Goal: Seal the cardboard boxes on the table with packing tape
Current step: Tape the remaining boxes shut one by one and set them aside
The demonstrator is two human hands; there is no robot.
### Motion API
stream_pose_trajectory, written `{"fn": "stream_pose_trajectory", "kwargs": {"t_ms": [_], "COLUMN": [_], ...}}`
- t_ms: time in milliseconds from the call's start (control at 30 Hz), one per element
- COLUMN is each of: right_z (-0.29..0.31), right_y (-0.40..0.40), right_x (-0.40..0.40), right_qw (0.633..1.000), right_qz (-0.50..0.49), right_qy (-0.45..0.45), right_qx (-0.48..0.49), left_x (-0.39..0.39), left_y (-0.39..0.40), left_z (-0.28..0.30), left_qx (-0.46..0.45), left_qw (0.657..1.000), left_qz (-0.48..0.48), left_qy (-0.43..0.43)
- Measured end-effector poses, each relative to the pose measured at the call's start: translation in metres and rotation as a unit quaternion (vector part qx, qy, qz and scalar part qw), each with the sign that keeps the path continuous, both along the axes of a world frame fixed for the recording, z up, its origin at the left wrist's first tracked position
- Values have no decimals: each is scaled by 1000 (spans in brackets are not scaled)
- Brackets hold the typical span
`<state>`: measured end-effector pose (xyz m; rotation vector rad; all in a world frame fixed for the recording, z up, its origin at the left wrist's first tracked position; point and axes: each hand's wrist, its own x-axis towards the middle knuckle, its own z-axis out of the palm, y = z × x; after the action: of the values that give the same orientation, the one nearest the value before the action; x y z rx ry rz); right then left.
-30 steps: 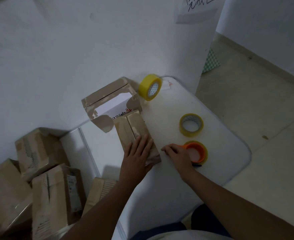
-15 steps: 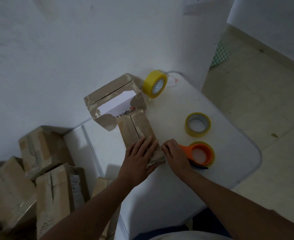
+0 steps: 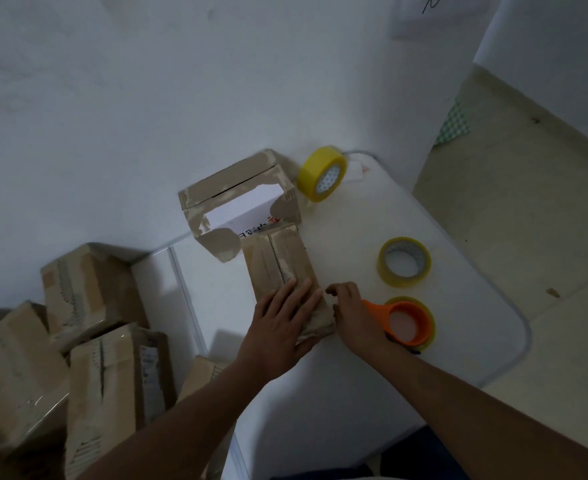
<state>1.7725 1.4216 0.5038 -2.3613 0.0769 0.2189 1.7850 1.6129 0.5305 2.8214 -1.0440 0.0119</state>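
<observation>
While the left hand lies flat with straight fingers on the near end of the small cardboard box, the right hand has come in from the orange tape dispenser and now touches the box's right edge, fingers curled as if pinching a tape end; what this grip holds cannot be told. A second earlier that hand sat at the dispenser, apart from the box. Judged from this, tape is being started at the near end, the seam ahead of the hands unsealed. Beyond the left hand stands an open box against the wall; two more rolls lie on the desk.
</observation>
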Motion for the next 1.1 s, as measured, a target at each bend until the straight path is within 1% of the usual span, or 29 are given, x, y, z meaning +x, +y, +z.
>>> {"fn": "stream_pose_trajectory", "kwargs": {"t_ms": [67, 100, 167, 233, 300, 367, 467, 533, 600, 667, 767, 867, 900, 933, 967, 1000, 1033, 1067, 1100], "right_z": [6, 11, 23, 34, 44, 53, 54, 48, 47, 50, 55, 61, 64, 68, 71, 72, 73, 73, 71], "right_y": [-13, -20, -30, -33, -31, -28, -20, -14, -9, -11, -22, -28, -25, -21, -16, -9, -1, 7, 15], "right_x": [-4, -7, -12, -9, 1, 10, 17, 16, 15, 10, -1, -5, -5, -4, -4, -5, -5, -5, -4], "right_qw": [999, 999, 994, 989, 981, 967, 940, 932, 933, 932, 946, 966, 967, 966, 963, 959, 955, 951, 947], "right_qz": [24, 44, 99, 147, 190, 225, 260, 258, 250, 258, 229, 164, 157, 160, 171, 185, 203, 223, 245], "right_qy": [-23, -30, -23, 3, 22, 39, 34, 46, 53, 41, 16, -83, -116, -138, -152, -161, -168, -170, -159], "right_qx": [-10, 5, 35, 16, -36, -114, -220, -249, -251, -253, -228, -180, -164, -151, -143, -139, -134, -132, -133], "left_x": [-1, 0, 1, 1, 1, 2, 2, 2, 4, 6, 8, 22, 27, 29, 30, 28, 22, 12, 0], "left_y": [0, 0, 0, 0, 1, 1, 0, 0, 2, 5, 6, 2, 2, 2, 4, 9, 14, 21, 26], "left_z": [0, 0, 0, 0, 0, 1, 3, 4, 6, 4, 6, 25, 32, 38, 45, 49, 52, 52, 51], "left_qx": [1, 1, 5, 5, 7, 13, 26, 35, 40, 39, 18, -32, -63, -116, -192, -285, -371, -435, -477], "left_qw": [1000, 1000, 1000, 1000, 1000, 1000, 999, 999, 999, 998, 998, 992, 989, 984, 970, 933, 873, 802, 730], "left_qz": [-2, -3, -6, -7, -8, -13, -9, -10, -17, -33, -39, -21, -3, 30, 92, 179, 274, 358, 423], "left_qy": [-1, -1, -2, -5, -3, 4, 16, 17, 21, 23, 53, 119, 133, 130, 120, 129, 158, 200, 246]}}
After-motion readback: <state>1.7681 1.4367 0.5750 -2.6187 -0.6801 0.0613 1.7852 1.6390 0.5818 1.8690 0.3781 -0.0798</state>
